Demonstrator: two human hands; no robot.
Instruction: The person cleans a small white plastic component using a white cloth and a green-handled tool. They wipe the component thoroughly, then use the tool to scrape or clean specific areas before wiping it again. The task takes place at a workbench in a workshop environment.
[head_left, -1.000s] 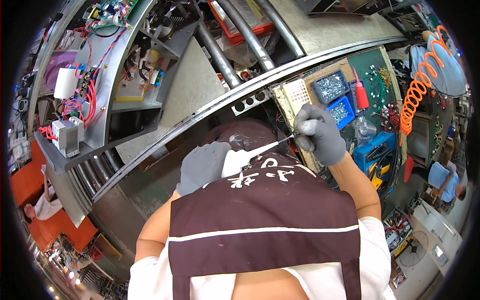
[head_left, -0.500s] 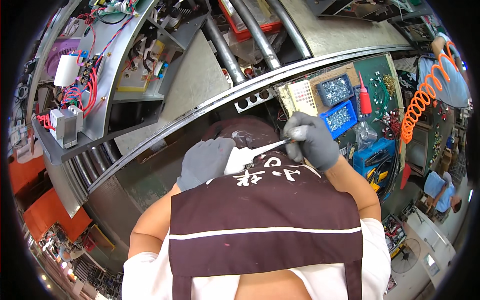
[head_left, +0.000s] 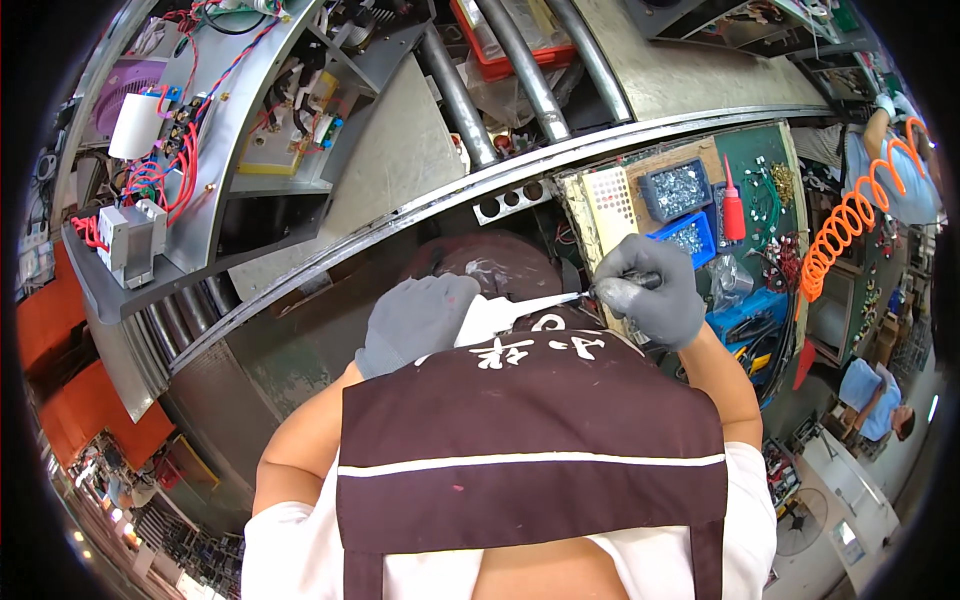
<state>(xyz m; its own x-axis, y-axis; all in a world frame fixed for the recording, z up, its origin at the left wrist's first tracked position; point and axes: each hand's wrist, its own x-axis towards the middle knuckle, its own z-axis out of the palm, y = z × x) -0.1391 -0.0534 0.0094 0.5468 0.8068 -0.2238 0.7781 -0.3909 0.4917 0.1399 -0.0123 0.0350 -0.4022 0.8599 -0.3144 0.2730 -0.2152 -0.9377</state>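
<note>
In a grey glove, my left hand (head_left: 412,322) is closed around a white squeeze bottle (head_left: 486,319). Its long tapered nozzle points right, in front of the dark apron (head_left: 530,420). My right hand (head_left: 655,295), also gloved in grey, is closed on a small dark tool (head_left: 646,280) that the fingers mostly hide. At the nozzle's tip sits a thin end coming from the right hand's fingertips; I cannot tell whether the two touch.
Right of my hands a green bench holds a grey bin (head_left: 675,189) and a blue bin (head_left: 690,236) of small metal parts, plus a red needle-tipped bottle (head_left: 733,215). A wired metal chassis (head_left: 225,200) stands left on the rollers. An orange coiled hose (head_left: 835,225) hangs far right.
My right hand has moved right and slightly down, turning so that the dark tool in its fingers shows. The bottle's nozzle has tipped a little lower; my left hand stays around it.
</note>
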